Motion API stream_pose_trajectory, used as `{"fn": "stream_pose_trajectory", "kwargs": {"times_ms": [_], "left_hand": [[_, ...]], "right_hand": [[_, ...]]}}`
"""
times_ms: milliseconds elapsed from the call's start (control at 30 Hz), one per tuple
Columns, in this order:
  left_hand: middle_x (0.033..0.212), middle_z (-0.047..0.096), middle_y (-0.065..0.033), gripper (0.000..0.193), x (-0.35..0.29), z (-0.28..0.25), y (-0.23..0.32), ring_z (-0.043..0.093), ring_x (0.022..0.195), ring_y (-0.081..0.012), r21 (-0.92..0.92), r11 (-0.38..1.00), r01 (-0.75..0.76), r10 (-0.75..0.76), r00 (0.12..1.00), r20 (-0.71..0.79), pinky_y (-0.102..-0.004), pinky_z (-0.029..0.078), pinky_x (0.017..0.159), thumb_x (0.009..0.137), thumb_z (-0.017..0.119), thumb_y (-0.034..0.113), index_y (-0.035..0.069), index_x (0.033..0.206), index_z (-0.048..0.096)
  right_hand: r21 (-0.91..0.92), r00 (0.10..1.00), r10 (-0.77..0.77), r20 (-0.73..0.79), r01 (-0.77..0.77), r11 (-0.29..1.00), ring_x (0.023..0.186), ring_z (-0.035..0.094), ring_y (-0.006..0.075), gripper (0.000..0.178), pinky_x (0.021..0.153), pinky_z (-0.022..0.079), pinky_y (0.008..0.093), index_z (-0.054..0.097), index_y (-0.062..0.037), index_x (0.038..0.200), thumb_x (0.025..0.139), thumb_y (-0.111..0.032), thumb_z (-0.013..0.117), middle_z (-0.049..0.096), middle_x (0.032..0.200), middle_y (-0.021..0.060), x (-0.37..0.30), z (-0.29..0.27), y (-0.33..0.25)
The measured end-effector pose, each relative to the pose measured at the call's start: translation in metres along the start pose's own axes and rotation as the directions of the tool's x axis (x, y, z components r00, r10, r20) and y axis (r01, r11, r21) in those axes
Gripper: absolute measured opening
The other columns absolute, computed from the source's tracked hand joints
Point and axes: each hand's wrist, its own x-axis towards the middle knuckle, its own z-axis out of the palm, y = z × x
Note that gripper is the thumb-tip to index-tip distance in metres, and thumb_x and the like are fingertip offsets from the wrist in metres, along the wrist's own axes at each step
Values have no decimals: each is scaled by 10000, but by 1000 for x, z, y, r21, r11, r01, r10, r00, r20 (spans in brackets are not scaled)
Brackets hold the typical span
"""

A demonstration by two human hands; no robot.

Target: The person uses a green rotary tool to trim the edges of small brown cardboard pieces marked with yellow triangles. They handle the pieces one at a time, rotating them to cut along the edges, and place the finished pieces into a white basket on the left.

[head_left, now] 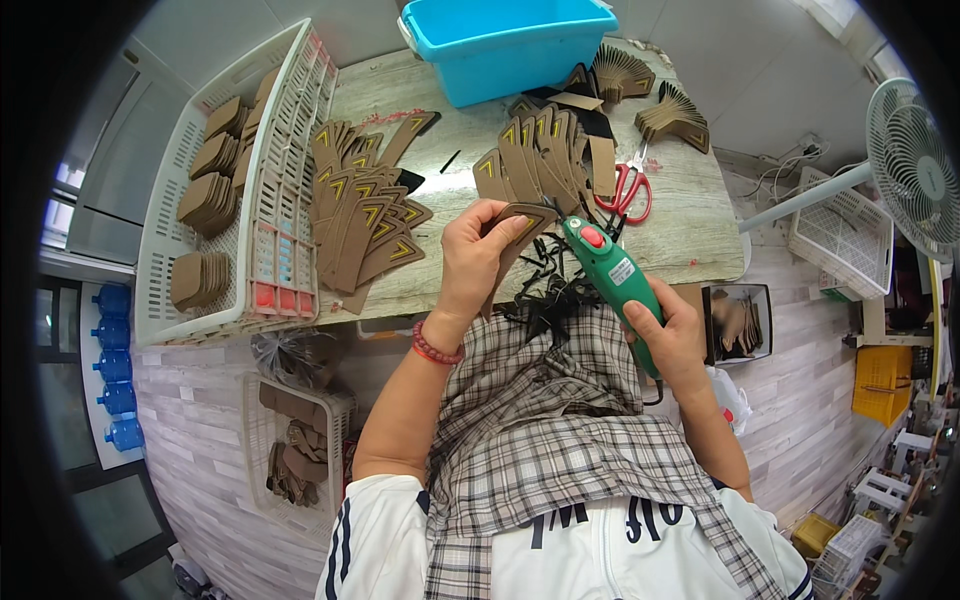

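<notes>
My left hand (pixel 472 248) pinches a brown fabric patch (pixel 536 216) with a yellow chevron and a dark edge, above the table's near edge. My right hand (pixel 668 335) is wrapped round a green handheld electric cutter (pixel 622 278) with a red button. Its tip meets the far edge of the patch; the exact contact is too small to make out. Thin black trimmings (pixel 548 300) lie heaped below, at the table edge and on my checked apron (pixel 550 455). Red-handled scissors (pixel 632 192) rest to the right of the patch.
Chevron patches (pixel 365 215) pile up on the left of the table (pixel 450 85), with another fanned row (pixel 545 150) ahead. A white crate (pixel 240 290) holds stacked brown pieces. At the back stands a blue tub (pixel 510 50); a fan (pixel 910 170) is at right.
</notes>
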Motion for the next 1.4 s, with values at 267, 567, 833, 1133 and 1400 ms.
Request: {"fn": "stream_pose_trajectory", "kwargs": {"times_ms": [267, 567, 833, 1133, 1400], "left_hand": [[837, 663, -32, 100, 9, -15, 23, 591, 733, -58, 132, 991, -13, -4, 992, 123, -196, 484, 667, 867, 660, 45, -33, 930, 658], [797, 643, -12, 115, 14, -21, 26, 564, 706, -51, 218, 976, -12, -21, 988, 151, -199, 460, 637, 850, 676, 58, -39, 909, 663], [813, 639, 5, 107, 19, -24, 24, 550, 729, -39, 235, 972, 0, -45, 981, 187, -192, 453, 664, 850, 682, 56, -31, 908, 667], [793, 618, 13, 112, 22, -27, 32, 545, 717, -43, 329, 944, -4, -92, 956, 278, -198, 451, 650, 836, 686, 61, -31, 896, 665], [709, 556, 45, 107, 19, -19, 44, 436, 561, -10, 367, 928, 68, -199, 922, 333, -188, 329, 485, 819, 714, 89, -9, 844, 676]], "right_hand": [[7, 997, 26, 67, -27, 1000, 627, 539, 56, 388, 574, 455, 217, 606, 3, 1181, 872, -210, 704, 613, 765, 13, 1, -11, 1], [-42, 996, 18, 89, -14, 999, 644, 553, 62, 391, 582, 459, 217, 606, 9, 1173, 875, -225, 700, 622, 778, 19, 1, -12, -2], [-98, 997, 7, 83, 1, 995, 655, 554, 65, 377, 598, 462, 223, 615, 0, 1156, 871, -231, 703, 621, 779, 17, 1, -14, 1], [-83, 993, 3, 115, 7, 996, 708, 562, 70, 393, 633, 470, 228, 612, 4, 1165, 865, -232, 707, 631, 809, 23, 1, -14, 1], [-85, 990, 22, 141, -10, 996, 728, 566, 75, 400, 655, 474, 234, 612, -3, 1168, 863, -244, 709, 634, 828, 25, 3, -12, -2]]}}
